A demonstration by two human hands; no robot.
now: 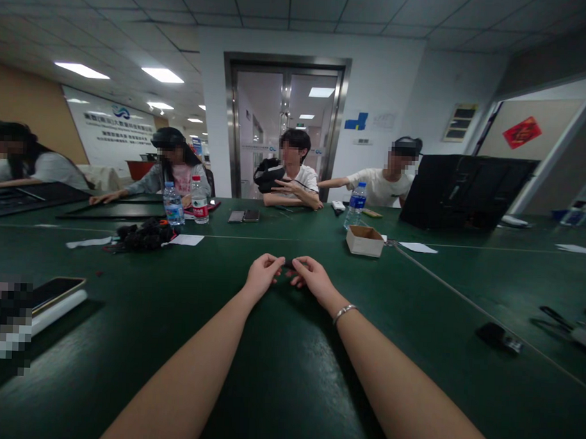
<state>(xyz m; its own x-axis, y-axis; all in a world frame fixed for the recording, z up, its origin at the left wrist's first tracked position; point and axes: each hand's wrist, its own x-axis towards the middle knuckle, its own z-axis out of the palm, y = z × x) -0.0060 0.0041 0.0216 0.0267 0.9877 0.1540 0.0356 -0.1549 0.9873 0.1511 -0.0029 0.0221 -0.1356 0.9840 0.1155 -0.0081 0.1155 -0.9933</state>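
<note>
Both my arms reach forward over a dark green table [278, 360]. My left hand [263, 273] pinches one end of a small dark piece [288, 264] between thumb and fingers. The other end is in the fingers of my right hand [314, 279], whose wrist wears a silver bracelet [343, 313]. The piece is held a little above the tabletop, and most of it is covered by my fingertips. Too little of it shows to tell its kind. A small reddish patch appears just below it, between the hands.
Beyond my hands stand an open cardboard box [365, 241] and a water bottle [355, 205]. Black cables [146, 233] lie left, near two bottles. A phone [57, 294] rests at near left, a small black object [499, 337] at right. Several people sit across; a large black panel [462, 190] stands upright.
</note>
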